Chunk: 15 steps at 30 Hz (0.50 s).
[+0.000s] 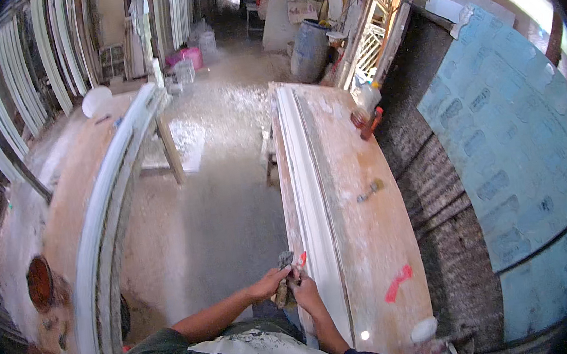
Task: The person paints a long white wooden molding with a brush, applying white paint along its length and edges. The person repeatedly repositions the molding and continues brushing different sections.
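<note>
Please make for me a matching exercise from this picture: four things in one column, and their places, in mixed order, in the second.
1. brush
2. barrel
3. round brown container
4. left hand

A. in the background, beyond the benches
B. close to the right hand
C. lying on the right bench
D. on the left bench

Pairs: 1-C, 2-A, 3-D, 4-B
</note>
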{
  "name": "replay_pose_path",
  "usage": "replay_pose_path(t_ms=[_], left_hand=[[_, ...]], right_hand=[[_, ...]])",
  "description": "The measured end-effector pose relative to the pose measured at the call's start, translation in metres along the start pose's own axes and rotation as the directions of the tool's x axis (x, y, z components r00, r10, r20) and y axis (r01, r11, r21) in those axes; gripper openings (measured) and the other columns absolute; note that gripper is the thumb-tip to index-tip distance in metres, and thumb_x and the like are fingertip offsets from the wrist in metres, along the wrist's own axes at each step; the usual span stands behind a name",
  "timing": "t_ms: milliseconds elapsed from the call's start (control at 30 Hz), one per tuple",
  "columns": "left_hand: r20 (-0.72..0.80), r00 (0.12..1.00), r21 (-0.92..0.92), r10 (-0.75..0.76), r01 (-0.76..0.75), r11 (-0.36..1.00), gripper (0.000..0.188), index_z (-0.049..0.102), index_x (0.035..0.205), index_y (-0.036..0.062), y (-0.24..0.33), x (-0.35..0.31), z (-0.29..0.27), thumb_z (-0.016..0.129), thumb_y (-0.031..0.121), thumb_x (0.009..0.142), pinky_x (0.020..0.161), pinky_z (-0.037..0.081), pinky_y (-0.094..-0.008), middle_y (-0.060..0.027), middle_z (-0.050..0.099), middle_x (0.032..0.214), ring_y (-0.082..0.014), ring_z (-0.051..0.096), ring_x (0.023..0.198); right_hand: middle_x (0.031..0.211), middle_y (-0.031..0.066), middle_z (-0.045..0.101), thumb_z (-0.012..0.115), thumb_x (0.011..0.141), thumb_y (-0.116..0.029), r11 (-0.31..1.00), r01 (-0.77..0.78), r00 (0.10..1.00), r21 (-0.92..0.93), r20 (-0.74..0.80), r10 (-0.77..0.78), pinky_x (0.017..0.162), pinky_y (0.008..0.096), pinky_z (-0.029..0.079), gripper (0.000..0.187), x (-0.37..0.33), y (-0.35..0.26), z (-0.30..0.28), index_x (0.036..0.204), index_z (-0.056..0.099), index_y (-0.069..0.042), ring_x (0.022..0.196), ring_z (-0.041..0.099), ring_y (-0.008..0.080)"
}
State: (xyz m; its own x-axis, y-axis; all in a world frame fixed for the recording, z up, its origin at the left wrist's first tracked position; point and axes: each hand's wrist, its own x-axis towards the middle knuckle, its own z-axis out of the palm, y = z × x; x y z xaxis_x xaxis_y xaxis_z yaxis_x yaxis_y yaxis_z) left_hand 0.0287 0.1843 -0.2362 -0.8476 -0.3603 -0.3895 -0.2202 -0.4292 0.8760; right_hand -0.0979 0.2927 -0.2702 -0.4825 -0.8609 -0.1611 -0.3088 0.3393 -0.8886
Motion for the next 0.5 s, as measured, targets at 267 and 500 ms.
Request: replay_pose_path(t_ms=[267, 500], left_hand=[[-0.217, 0.969, 0.073, 0.119, -0.106, 0.992, 0.039, 0.053, 0.113, 0.0049, 0.106, 0.101, -0.166, 0.042, 0.04, 0.101, 0.062, 0.048, -0.0303, -0.0063, 0.058, 0.094, -0.0164, 0.058, 0.071], [-0.447, 0.891, -0.024, 0.074, -0.095, 0.995, 0.048, 0.036, 0.129, 0.0095, 0.114, 0.169, -0.324, 0.055, 0.007, 0.086, 0.058, 0.047, -0.0293, -0.0067, 0.05, 0.096, -0.0154, 0.053, 0.065]], right_hand=[[0.093, 0.0144, 0.069, 0.07, 0.085, -0.025, 0.976, 0.005, 0.999, -0.219, 0.033, 0.003, 0.076, 0.0343, 0.052, 0.028, 0.214, -0.04, 0.003, 0.104, 0.066, -0.005, 0.088, 0.068, 0.0243], [0.089, 0.0086, 0.071, 0.074, 0.081, -0.016, 0.999, -0.02, 0.996, -0.03, -0.084, 0.018, 0.075, 0.0314, 0.052, 0.02, 0.377, -0.097, 0.009, 0.096, 0.068, -0.003, 0.082, 0.067, 0.0164]])
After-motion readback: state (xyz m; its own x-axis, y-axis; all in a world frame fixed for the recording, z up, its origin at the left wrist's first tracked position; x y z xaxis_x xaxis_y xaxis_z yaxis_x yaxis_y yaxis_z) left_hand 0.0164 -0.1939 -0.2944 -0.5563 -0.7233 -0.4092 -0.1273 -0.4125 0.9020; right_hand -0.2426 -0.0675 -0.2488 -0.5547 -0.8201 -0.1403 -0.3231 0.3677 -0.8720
